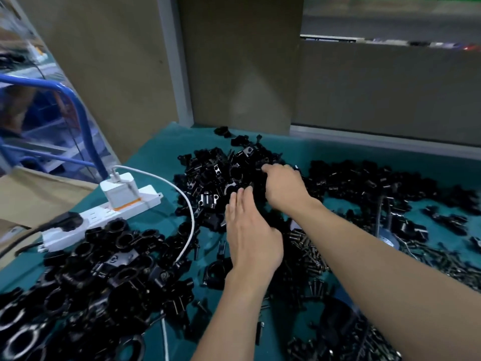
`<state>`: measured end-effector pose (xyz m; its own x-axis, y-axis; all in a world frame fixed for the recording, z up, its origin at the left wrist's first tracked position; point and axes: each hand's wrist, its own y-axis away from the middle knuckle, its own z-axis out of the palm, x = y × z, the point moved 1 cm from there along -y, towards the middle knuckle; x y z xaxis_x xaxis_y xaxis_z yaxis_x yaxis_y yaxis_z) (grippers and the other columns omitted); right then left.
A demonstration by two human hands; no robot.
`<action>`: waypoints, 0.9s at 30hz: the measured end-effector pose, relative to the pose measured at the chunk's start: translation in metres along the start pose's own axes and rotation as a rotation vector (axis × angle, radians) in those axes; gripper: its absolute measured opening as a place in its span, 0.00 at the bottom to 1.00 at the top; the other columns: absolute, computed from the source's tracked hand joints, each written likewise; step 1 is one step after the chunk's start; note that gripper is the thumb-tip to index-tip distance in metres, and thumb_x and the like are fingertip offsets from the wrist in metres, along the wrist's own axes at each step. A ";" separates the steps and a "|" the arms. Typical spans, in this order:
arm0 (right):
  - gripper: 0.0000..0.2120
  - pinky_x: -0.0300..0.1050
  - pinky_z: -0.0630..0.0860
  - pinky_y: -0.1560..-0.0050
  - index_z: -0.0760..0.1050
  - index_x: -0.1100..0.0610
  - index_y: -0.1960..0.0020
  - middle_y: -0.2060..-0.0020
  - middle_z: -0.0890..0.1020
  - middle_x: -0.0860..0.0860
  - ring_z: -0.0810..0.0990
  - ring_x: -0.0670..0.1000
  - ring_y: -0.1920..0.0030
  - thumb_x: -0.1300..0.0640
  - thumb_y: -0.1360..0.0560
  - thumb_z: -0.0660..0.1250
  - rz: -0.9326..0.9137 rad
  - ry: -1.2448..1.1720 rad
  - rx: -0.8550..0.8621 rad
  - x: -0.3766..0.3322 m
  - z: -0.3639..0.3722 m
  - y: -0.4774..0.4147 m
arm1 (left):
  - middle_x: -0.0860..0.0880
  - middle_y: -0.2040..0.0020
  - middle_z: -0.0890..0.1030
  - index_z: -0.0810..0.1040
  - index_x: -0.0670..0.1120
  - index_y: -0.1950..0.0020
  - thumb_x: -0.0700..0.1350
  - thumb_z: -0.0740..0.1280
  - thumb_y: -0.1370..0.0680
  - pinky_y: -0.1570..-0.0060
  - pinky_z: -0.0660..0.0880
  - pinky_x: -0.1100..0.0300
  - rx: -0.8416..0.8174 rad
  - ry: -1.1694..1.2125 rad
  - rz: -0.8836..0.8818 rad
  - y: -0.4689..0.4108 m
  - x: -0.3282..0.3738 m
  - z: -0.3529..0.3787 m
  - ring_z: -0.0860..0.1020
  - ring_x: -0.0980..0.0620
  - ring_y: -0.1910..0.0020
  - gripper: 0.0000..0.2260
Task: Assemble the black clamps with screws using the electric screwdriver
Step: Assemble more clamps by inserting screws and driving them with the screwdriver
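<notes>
Head view: left hand (pixel 250 230) is held flat, right hand (pixel 283 188) curled into clamps (pixel 213 175), hold unseen. Bare mat (pixel 296 149) is seen at 1 o'clock.

The middle of the table (pixel 153 225) is blocked by a heap of black clamps (pixel 208 183), and the near left by a second heap (pixel 104 272). The left edge is taken by a power strip (pixel 99 220) (a white cable (pixel 192 220) is looped between the heaps). Bare cloth is left along the back, before the wall panels (pixel 239 74).
</notes>
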<state>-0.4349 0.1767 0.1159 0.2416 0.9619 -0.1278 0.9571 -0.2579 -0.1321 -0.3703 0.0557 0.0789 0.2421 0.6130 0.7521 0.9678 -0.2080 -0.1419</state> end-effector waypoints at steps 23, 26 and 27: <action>0.19 0.42 0.82 0.55 0.87 0.53 0.54 0.59 0.86 0.51 0.84 0.49 0.57 0.76 0.26 0.70 0.122 -1.473 0.282 0.065 -0.063 0.194 | 0.58 0.46 0.87 0.67 0.75 0.28 0.43 0.71 0.24 0.42 0.82 0.47 -0.405 0.579 0.196 0.078 0.044 -0.015 0.86 0.51 0.49 0.34; 0.13 0.45 0.85 0.51 0.86 0.49 0.51 0.58 0.88 0.47 0.87 0.46 0.56 0.67 0.27 0.75 0.243 -1.164 0.435 0.057 -0.052 0.205 | 0.57 0.51 0.87 0.72 0.70 0.31 0.40 0.71 0.23 0.46 0.83 0.48 -0.258 0.556 0.249 0.086 0.037 -0.012 0.86 0.53 0.52 0.30; 0.09 0.46 0.85 0.51 0.85 0.47 0.52 0.58 0.88 0.44 0.86 0.45 0.56 0.61 0.26 0.75 0.261 -1.059 0.445 0.053 -0.049 0.209 | 0.57 0.52 0.87 0.73 0.68 0.34 0.40 0.72 0.23 0.49 0.83 0.50 -0.220 0.570 0.250 0.087 0.038 -0.012 0.86 0.54 0.53 0.27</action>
<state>-0.2145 0.1785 0.1302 -0.0316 0.3746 -0.9267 0.7077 -0.6463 -0.2854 -0.2783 0.0513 0.1028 0.3242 0.0390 0.9452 0.8360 -0.4794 -0.2670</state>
